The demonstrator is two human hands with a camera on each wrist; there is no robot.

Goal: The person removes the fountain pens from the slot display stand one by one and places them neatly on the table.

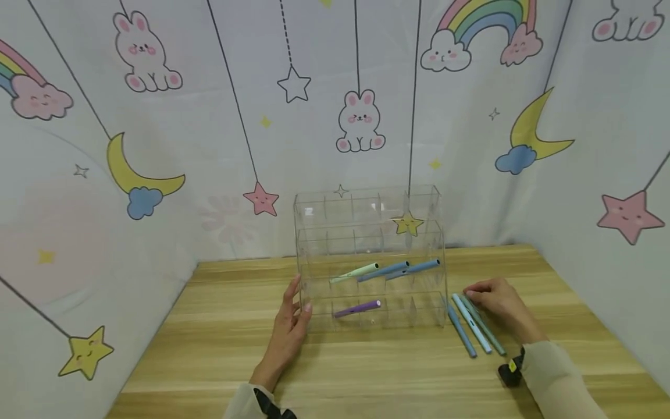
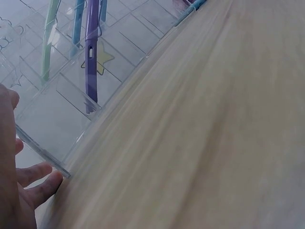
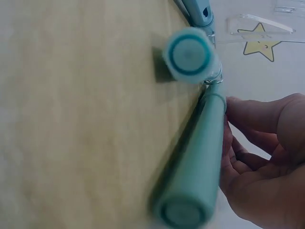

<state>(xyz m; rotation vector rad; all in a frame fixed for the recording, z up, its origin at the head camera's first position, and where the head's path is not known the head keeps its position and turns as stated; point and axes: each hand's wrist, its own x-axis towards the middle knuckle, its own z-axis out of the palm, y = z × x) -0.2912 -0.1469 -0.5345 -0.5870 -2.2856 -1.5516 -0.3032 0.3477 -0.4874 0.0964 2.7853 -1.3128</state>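
Observation:
A clear tiered organizer [image 1: 319, 291] with small compartments stands on the table. My left hand [image 1: 289, 329] rests against its left side, fingers fairly straight; in the left wrist view, fingertips [image 2: 43, 188] touch near a lower corner. Leaning in the organizer are a light green pen [image 1: 356, 272], two blue pens [image 1: 384, 270] and, in the front row, a purple pen [image 1: 358, 308]. Beyond its right side, my right hand [image 1: 497, 299] pinches the far end of a green pen [image 3: 195, 157]. Beside that lie a light blue pen [image 1: 473, 323] and a blue pen [image 1: 460, 329].
The wooden table [image 1: 398, 372] reaches back to a white curtain [image 1: 209, 145] printed with rabbits, stars, moons and rainbows, close behind the organizer. A black strap with a small device [image 1: 510, 372] is on the right wrist.

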